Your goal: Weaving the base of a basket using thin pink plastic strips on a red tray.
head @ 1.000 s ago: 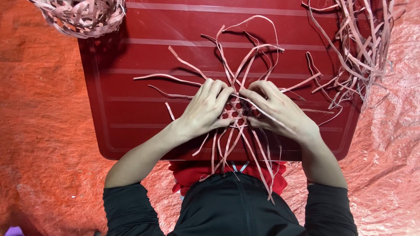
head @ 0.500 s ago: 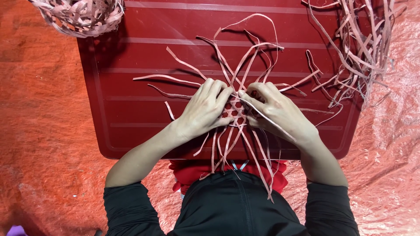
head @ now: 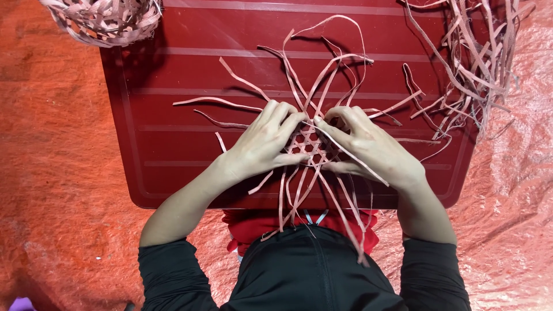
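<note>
Both hands, left hand [head: 262,147] and right hand [head: 368,147], pinch the small pinkish hexagonal strip weave [head: 308,144] on the dark red worktop [head: 173,115]; loosening could let strips spring apart.

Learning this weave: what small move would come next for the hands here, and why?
Probably tuck the loose strip lying across the right hand into the woven patch; both hands pin that patch flat on the red board, and this strip lies unwoven.

Basket [head: 103,20] (top left) cut off by edge.
</note>
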